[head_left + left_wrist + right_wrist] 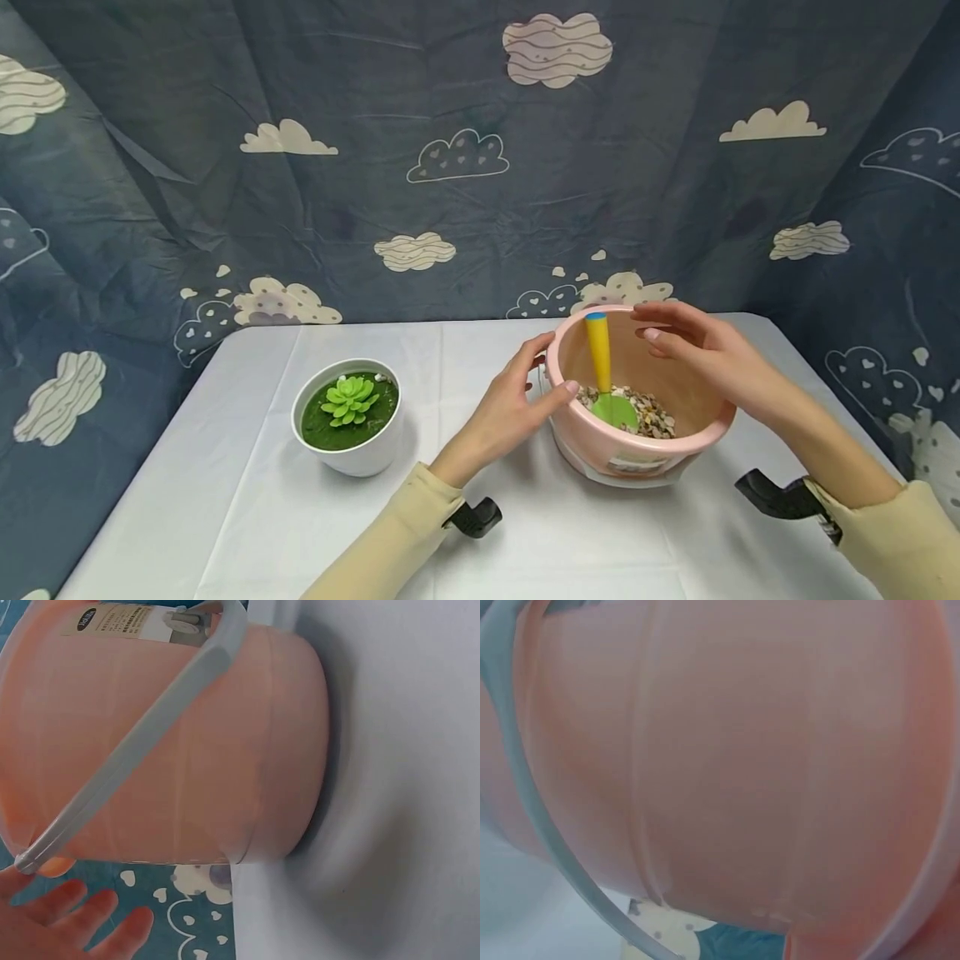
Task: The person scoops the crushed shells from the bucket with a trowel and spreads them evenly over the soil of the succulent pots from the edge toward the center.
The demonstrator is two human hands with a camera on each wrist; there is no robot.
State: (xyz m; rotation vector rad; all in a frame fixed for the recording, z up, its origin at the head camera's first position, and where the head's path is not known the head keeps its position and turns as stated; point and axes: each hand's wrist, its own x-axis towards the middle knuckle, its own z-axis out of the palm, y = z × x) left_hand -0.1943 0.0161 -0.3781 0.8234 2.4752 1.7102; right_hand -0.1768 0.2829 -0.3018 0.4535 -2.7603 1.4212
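A pink bucket [592,437] stands on the right half of the table, its pale handle [135,754] lowered along the front. Inside lie small mixed pebbles [658,421]. A toy shovel [599,354] with a yellow grip stands in them, its green blade down. My left hand [504,412] is at the bucket's left side, thumb at the rim, the other fingers loosely spread near the handle's joint in the left wrist view. Over the right rim reaches my right hand [708,346], fingers relaxed above the opening and away from the shovel.
On the left of the table is a white pot [360,457] holding a green succulent [350,401] on a mossy surface. A white cloth [247,517] covers the table. Behind it hangs a dark curtain [360,75] with cloud prints.
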